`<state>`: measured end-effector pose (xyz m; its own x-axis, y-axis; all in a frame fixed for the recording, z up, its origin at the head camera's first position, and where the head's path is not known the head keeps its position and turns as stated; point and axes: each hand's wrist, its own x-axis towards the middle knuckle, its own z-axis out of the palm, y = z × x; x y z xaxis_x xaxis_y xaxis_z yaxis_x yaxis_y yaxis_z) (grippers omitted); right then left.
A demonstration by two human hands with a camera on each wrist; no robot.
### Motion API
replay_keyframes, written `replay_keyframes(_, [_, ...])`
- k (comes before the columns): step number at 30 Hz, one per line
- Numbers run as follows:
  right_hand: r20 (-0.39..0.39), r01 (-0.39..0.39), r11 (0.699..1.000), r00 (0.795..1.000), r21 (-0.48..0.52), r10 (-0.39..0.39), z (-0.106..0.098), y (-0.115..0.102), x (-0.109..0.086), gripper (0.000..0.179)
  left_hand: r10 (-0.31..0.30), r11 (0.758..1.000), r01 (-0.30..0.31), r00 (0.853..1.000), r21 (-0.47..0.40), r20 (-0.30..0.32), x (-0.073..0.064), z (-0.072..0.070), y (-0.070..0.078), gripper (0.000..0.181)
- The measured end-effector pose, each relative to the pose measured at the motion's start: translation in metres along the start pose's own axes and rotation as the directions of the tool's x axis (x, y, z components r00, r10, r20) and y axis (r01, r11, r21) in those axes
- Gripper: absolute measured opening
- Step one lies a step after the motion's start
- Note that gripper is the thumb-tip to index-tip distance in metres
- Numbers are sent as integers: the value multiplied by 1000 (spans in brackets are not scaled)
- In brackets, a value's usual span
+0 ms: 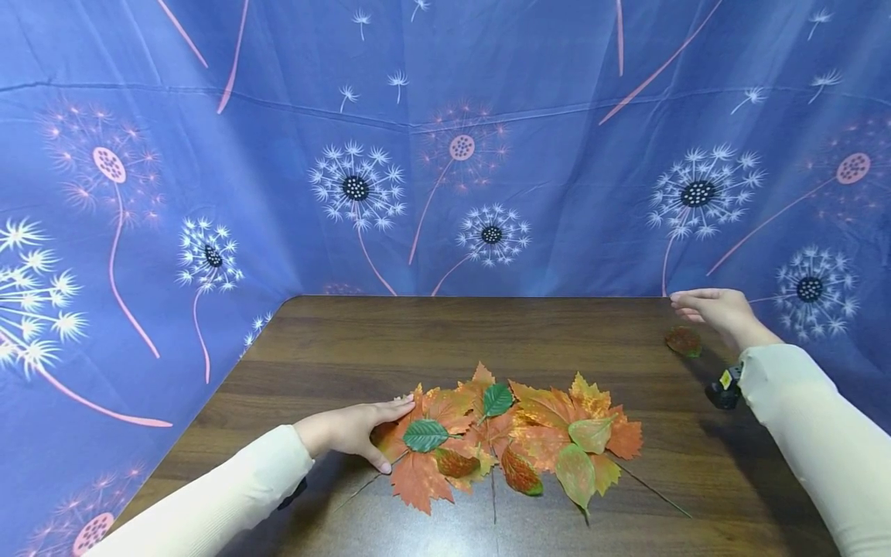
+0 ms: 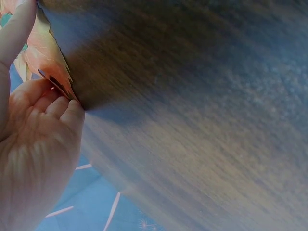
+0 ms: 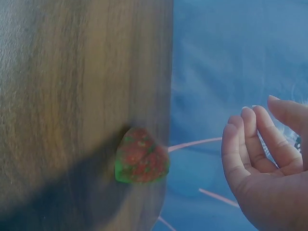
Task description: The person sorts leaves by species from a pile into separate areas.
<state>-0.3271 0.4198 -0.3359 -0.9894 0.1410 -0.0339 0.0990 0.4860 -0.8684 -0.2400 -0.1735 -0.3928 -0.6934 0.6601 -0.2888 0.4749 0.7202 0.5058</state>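
My left hand (image 1: pixel 351 432) rests at the left end of a row of artificial autumn leaves, its thumb apart from the fingers. In the left wrist view, the fingertips touch the edge of an orange maple leaf (image 2: pixel 45 55). Two small green leaves (image 1: pixel 425 435) lie on the orange ones, with red-green leaves (image 1: pixel 520 470) and yellow-green leaves (image 1: pixel 576 473) toward the front and right. My right hand (image 1: pixel 717 313) is raised at the far right with bent, relaxed fingers and nothing between them. Below it is a single red-green leaf (image 3: pixel 143 156), apart from the row.
The brown wooden table (image 1: pixel 334 333) carries the leaves, and thin dark stems (image 1: pixel 654 489) stick out toward its front. A blue cloth (image 1: pixel 557 155) with dandelion prints hangs behind and to the left. A small black wrist device (image 1: pixel 724 391) sits at the right sleeve.
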Motion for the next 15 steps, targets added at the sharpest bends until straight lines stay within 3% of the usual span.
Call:
replay_keyframes(6, [11, 6, 999, 1000, 47, -7, 4, -7, 2, 10, 3, 1000, -3, 1000, 7, -1, 0, 0, -1, 101])
replay_keyframes(15, [74, 16, 998, 997, 56, -20, 9, -13, -4, 17, 7, 1000, -7, 1000, 18, -5, -1, 0, -1, 101])
